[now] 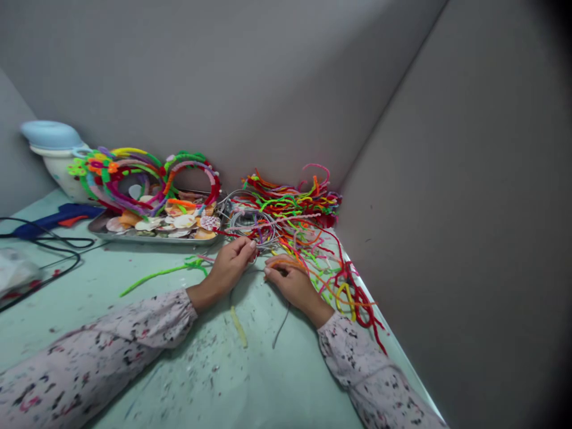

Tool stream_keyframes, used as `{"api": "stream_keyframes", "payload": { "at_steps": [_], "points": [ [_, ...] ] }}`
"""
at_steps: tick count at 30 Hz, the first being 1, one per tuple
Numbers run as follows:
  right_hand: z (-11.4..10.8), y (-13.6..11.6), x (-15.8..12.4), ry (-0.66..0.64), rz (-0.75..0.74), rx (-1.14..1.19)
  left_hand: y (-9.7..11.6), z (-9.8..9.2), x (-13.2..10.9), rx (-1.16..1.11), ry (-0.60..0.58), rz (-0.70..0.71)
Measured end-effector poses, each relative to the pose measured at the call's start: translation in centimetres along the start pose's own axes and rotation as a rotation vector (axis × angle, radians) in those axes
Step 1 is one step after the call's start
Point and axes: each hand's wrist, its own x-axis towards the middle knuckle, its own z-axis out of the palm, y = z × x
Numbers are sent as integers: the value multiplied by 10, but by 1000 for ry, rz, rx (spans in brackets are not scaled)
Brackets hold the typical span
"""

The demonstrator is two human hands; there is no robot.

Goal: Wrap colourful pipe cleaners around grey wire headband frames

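Observation:
My left hand [235, 259] is closed in a pinch in front of the metal tray. Its fingertips hide most of what they grip; a bit of red shows there. Just to the right, my right hand [292, 283] has its fingers bent together, with an orange pipe cleaner [330, 290] running from them across the hand. A thin grey wire [280, 329] hangs below the right hand, and another thin dark stretch spans the gap between both hands. Beneath them lies a short pale yellow fuzzy piece [238, 328]. Left of my left wrist rests a bright green pipe cleaner [154, 277].
Colourful pipe-cleaner headbands [129, 179] stand on a metal tray [156, 239] of round patterned pieces. Coiled grey wire [254, 229] and piled pipe cleaners [295, 199] lie against the wall. A blue glue gun [56, 220], its black cord and a blue-lidded container [53, 136] are left.

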Motion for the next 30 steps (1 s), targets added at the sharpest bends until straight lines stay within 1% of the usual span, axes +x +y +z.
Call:
{"api": "stream_keyframes", "payload": {
  "at_steps": [3,8,10,13,15,17,19,21,23,25,27,30],
  "points": [
    [2,2,-1,15,-91,-153,0,0,-1,12,15,-3],
    [2,3,-2,-10,-136,-232,0,0,-1,38,23,2],
    [2,3,-3,-8,-149,-251,-2,0,0,58,5,2],
    [2,4,-4,-4,-149,-250,-5,1,2,118,-65,-1],
    [2,5,-4,4,-130,-225,-3,0,3,214,-142,-10],
    [2,6,-4,27,-89,-185,1,-1,2,378,-233,-25],
    [2,6,-3,56,-11,-124,6,-3,0,568,-311,-39],
    [2,7,-1,81,98,-41,11,-6,-3,714,-366,-40],
    [1,7,0,105,190,41,15,-8,-6,800,-396,-30],
    [-1,8,1,126,226,100,17,-9,-8,862,-413,-9],
    [-2,7,1,116,216,134,18,-9,-7,919,-415,14],
    [-5,3,0,43,151,127,20,-8,-4,972,-404,31]
  ]
}}
